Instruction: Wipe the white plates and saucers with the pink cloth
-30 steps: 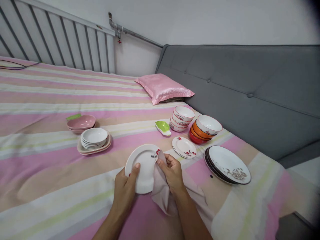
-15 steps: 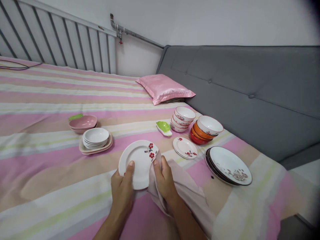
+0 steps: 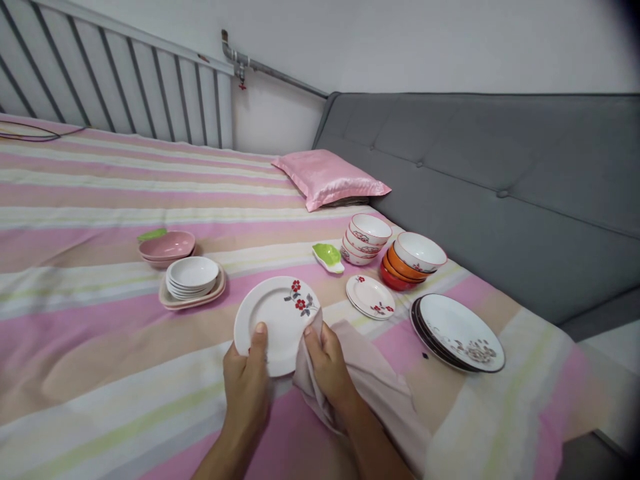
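A white plate [image 3: 275, 320] with red flowers is held up over the bed, tilted toward me. My left hand [image 3: 249, 370] grips its lower left edge, thumb on the upper face and fingers hidden behind. At the plate's right edge, my right hand [image 3: 326, 363] pinches a pale pink cloth [image 3: 373, 367] around the rim. The cloth trails right and down over my forearm and the bed. Just right of the held plate lie small flowered plates [image 3: 367, 295], stacked on the bedspread.
A striped bedspread [image 3: 125, 373] lies underneath. Leftward sit white dishes [image 3: 195, 272] on a tray and pink bowls [image 3: 167, 247]. Behind are a green leaf dish [image 3: 328, 256], flowered bowls [image 3: 367, 233] and orange bowls [image 3: 407, 263]. Large dark-rimmed plates [image 3: 460, 327] stand right, below the grey headboard [image 3: 480, 160].
The held plate has shifted slightly up and left, showing more of its flowers. My right hand has moved a little along the rim with the cloth. The other dishes stay put.
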A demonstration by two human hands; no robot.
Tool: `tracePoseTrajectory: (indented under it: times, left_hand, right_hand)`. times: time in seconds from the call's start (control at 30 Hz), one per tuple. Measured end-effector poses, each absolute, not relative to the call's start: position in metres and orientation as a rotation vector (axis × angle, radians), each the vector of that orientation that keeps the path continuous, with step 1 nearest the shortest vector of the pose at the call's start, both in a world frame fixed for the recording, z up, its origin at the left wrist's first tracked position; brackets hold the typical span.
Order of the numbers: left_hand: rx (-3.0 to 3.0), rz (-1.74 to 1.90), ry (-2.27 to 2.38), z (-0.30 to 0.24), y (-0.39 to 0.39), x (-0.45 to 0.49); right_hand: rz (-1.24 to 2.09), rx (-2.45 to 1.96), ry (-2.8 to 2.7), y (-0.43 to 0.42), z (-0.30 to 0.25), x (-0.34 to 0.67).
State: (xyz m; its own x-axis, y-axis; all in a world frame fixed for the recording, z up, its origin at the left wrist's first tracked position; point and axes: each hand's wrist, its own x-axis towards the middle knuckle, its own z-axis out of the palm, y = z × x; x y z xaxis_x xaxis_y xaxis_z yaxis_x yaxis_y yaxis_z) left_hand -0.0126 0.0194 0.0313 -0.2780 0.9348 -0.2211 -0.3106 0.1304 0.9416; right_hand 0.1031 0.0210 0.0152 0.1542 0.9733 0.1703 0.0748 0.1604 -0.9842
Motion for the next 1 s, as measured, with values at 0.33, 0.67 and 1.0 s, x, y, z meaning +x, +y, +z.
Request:
tracePoseTrajectory:
  times: [0.33, 0.67, 1.0]
  left_hand:
    - [0.904, 1.081, 0.942, 0.044, 0.014, -0.012]
    - [0.936, 0.801, 1.027, 0.038, 0.027, -0.026]
    - [0.96, 0.833, 1.094, 0.037, 0.025, -0.021]
  right_hand:
    - [0.952, -1.16, -0.968, 0.031, 0.011, 0.135]
    - [1.018, -1.161, -1.288, 0.03, 0.018, 0.148]
    - [0.516, -1.37, -1.234, 0.03, 0.013, 0.142]
